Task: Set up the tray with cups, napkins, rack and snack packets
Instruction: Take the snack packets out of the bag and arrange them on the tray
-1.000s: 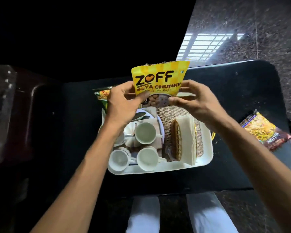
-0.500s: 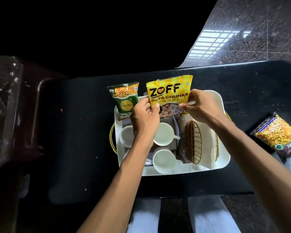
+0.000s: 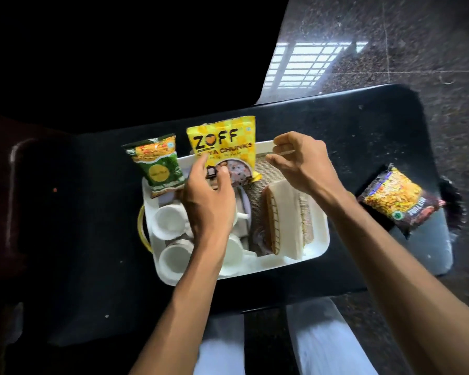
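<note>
Leaning yellow packet (image 3: 224,147) beside green packet (image 3: 157,163); third packet (image 3: 398,200) outside tray (image 3: 317,246)

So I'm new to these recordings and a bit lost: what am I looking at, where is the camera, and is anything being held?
There is no machine here: a person works bare-handed, and one camera on their head looks down. A white tray sits on a black table. It holds white cups, a napkin rack, a green snack packet and a yellow soya chunks packet, both standing at the far rim. A third packet lies on the table outside the tray. The left hand touches the yellow packet's bottom; the right hand is open, holding nothing.
</note>
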### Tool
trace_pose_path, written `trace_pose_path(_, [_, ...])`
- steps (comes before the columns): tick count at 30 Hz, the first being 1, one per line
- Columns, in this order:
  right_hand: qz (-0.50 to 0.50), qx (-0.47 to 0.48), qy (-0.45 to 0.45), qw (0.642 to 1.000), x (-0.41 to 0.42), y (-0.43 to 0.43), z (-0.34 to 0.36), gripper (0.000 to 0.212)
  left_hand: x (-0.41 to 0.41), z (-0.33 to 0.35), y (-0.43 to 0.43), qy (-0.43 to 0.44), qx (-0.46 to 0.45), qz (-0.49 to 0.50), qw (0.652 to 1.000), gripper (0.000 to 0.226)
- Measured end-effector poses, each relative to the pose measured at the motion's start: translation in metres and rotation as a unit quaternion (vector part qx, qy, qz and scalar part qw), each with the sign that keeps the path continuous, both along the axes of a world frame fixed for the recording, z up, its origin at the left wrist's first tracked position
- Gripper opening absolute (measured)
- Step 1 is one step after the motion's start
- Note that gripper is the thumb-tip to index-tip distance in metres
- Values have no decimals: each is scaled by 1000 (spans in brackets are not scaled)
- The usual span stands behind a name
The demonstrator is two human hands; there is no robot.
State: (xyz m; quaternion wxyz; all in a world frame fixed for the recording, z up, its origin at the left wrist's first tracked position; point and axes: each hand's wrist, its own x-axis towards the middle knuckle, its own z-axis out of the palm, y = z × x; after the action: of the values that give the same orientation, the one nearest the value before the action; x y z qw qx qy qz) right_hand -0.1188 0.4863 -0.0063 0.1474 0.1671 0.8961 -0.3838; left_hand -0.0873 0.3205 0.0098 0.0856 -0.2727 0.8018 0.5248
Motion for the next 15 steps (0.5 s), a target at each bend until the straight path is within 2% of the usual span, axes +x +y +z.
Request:
trace_pose_path(3, [-67, 10, 58, 996, 30, 39, 13, 30, 12, 17, 37, 46, 31, -43, 998, 42])
trace_pose_path(7, [-131, 32, 36, 990, 81, 102, 14, 23, 31, 25, 112, 77, 34, -156, 984, 33])
trace_pose_path(11, [-161, 45, 16, 986, 121, 161, 6, 16, 47, 9, 181, 50, 48, -284, 956, 38])
trace_pose_path(15, [-173, 112, 22, 978, 145, 206, -5, 25, 53, -20, 222, -5, 25, -342, 939, 39])
